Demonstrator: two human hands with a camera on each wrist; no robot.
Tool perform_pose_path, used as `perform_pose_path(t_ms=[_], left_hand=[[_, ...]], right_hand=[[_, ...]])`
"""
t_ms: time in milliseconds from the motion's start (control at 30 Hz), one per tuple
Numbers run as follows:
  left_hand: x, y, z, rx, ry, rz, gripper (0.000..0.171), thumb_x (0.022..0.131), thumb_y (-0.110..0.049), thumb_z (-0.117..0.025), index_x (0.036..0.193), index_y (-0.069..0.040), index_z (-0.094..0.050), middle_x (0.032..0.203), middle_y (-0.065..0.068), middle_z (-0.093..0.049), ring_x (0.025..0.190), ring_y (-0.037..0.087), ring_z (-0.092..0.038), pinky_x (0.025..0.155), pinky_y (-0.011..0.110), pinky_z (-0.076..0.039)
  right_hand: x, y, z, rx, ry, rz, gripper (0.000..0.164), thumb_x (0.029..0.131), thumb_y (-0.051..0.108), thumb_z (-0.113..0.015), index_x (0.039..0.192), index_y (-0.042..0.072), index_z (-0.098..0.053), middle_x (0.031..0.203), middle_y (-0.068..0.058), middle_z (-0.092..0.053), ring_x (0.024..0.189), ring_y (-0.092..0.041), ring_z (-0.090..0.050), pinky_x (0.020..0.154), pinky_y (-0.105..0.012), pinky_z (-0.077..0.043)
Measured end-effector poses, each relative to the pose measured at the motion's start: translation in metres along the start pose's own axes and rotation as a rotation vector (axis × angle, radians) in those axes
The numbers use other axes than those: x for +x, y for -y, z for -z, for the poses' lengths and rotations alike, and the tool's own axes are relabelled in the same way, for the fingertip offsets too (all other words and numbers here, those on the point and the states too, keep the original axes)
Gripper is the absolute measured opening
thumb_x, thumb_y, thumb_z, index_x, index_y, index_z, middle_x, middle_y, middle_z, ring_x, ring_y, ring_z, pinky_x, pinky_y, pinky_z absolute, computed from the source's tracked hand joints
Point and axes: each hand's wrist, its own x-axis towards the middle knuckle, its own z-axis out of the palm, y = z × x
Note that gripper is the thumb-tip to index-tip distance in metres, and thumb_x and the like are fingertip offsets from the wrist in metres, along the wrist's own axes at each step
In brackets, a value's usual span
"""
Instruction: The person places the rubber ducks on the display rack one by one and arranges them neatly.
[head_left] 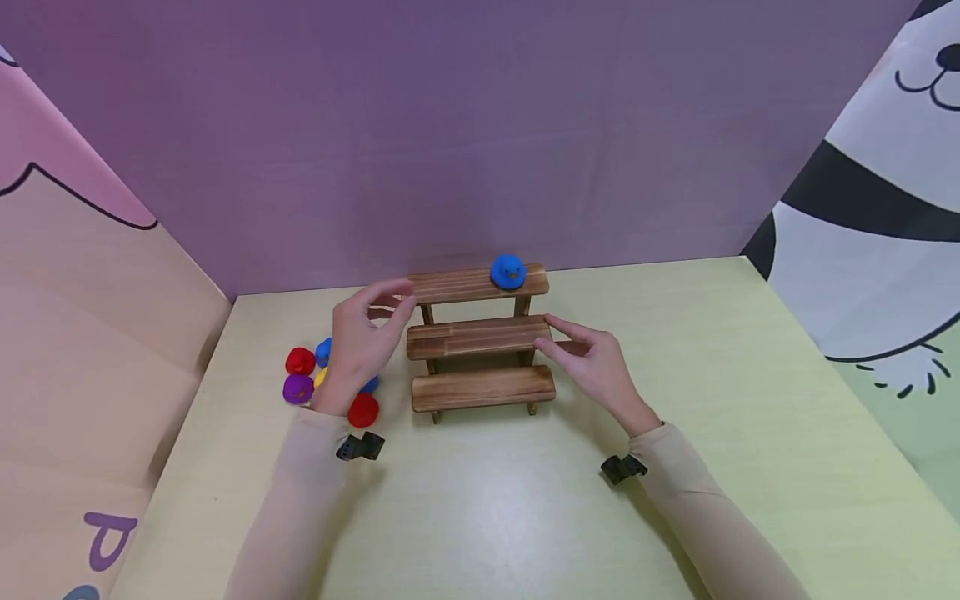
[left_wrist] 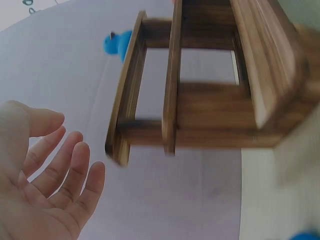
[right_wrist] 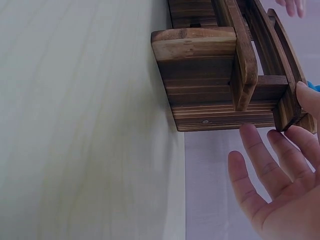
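Note:
A three-step wooden stand [head_left: 480,385] is on the table between my hands. On the right part of its top shelf sits a blue rubber duck [head_left: 507,272], its orange beak facing me. My left hand [head_left: 367,329] hovers by the left end of the top shelf, fingers loosely bent with a gap to the thumb. Nothing is in that palm [left_wrist: 45,195] in the left wrist view. My right hand [head_left: 592,362] is at the stand's right end, thumb and index finger apart near the middle shelf [head_left: 487,336]. Whether those fingertips touch the wood I cannot tell.
Left of the stand, partly behind my left wrist, lie several small toys, including a red one [head_left: 301,361], a purple one [head_left: 297,388] and another red one [head_left: 363,410]. A purple backdrop [head_left: 480,142] rises behind the table [head_left: 480,508]; printed panels flank it.

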Motion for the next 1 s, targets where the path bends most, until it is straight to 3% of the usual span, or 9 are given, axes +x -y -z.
perform_pose_path(t_ms=[433, 700, 800, 933, 1000], left_hand=[[-0.015, 0.027, 0.046, 0.115, -0.048, 0.123, 0.029, 0.105, -0.027, -0.069, 0.129, -0.011, -0.076, 0.124, 0.010, -0.077, 0.108, 0.027, -0.069, 0.092, 0.026, -0.053], [-0.027, 0.044, 0.058, 0.140, -0.014, 0.177, 0.029, 0.105, -0.029, -0.067, 0.127, -0.012, -0.076, 0.123, 0.010, -0.077, 0.107, 0.028, -0.070, 0.088, 0.017, -0.051], [-0.033, 0.052, 0.062, 0.153, -0.013, 0.191, 0.029, 0.105, -0.029, -0.067, 0.127, -0.011, -0.076, 0.122, 0.011, -0.078, 0.106, 0.027, -0.070, 0.084, 0.011, -0.050], [-0.041, 0.061, 0.070, 0.202, -0.007, 0.210, 0.030, 0.106, -0.029, -0.066, 0.129, -0.011, -0.075, 0.121, 0.012, -0.078, 0.106, 0.027, -0.070, 0.081, 0.013, -0.050], [-0.046, 0.064, 0.074, 0.229, -0.001, 0.229, 0.031, 0.106, -0.029, -0.065, 0.130, -0.011, -0.075, 0.121, 0.012, -0.078, 0.106, 0.028, -0.069, 0.082, 0.017, -0.050]], right_hand=[[0.000, -0.001, 0.000, 0.028, -0.004, 0.020, 0.050, 0.099, 0.031, -0.079, 0.145, 0.015, -0.068, 0.131, -0.014, -0.076, 0.090, 0.006, -0.076, 0.085, -0.013, -0.055], [0.002, -0.003, 0.001, 0.027, -0.005, 0.019, 0.050, 0.099, 0.033, -0.078, 0.145, 0.017, -0.068, 0.135, -0.015, -0.074, 0.091, 0.007, -0.075, 0.085, -0.012, -0.055], [0.002, -0.003, 0.001, 0.034, -0.004, 0.017, 0.050, 0.099, 0.033, -0.078, 0.145, 0.017, -0.068, 0.134, -0.016, -0.074, 0.094, 0.000, -0.078, 0.085, -0.013, -0.055], [0.002, -0.002, 0.000, 0.037, -0.003, 0.016, 0.050, 0.099, 0.032, -0.078, 0.145, 0.016, -0.067, 0.131, -0.017, -0.075, 0.093, -0.002, -0.079, 0.084, -0.013, -0.056], [0.001, -0.002, -0.001, 0.032, -0.003, 0.015, 0.050, 0.099, 0.032, -0.078, 0.145, 0.015, -0.067, 0.131, -0.017, -0.075, 0.090, 0.004, -0.077, 0.084, -0.013, -0.056]])
